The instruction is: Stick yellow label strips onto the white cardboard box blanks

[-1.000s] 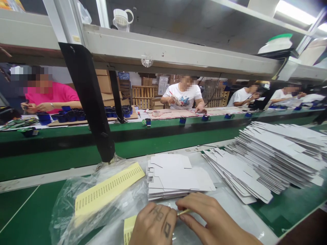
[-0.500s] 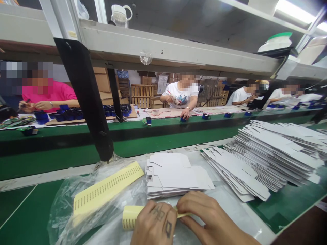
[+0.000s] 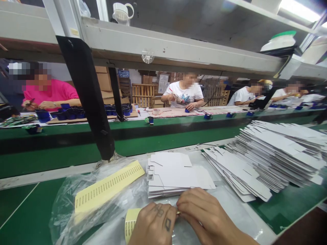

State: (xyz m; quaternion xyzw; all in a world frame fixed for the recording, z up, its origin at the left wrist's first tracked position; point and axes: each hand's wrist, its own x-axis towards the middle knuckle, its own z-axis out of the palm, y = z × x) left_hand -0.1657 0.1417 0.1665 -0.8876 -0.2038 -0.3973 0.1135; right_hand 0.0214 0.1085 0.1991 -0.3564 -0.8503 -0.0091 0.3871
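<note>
My left hand (image 3: 154, 224), with dark marks on its back, is closed on a curled yellow label sheet (image 3: 129, 223) with rows of small print. The sheet's left end sticks out beyond the hand. Fingertips of my right hand (image 3: 208, 214) pinch at the sheet's other end, close against the left hand; only a sliver of yellow shows between them. Just beyond both hands lies a stack of flat white cartons (image 3: 176, 170). To the left, another yellow label sheet (image 3: 109, 185) rests on a clear plastic bag (image 3: 63, 204).
More folded white cartons (image 3: 276, 156) fan out at the right. A black-wrapped post (image 3: 87, 98) rises at the left, below a shelf beam (image 3: 178, 44). Across the green conveyor (image 3: 153, 141), several people work on small blue parts (image 3: 208, 116).
My hands have drawn the held sheet lower and more bent, so less yellow shows between them. Across the belt, a co-worker has lifted a blue part from the conveyor towards their body.
</note>
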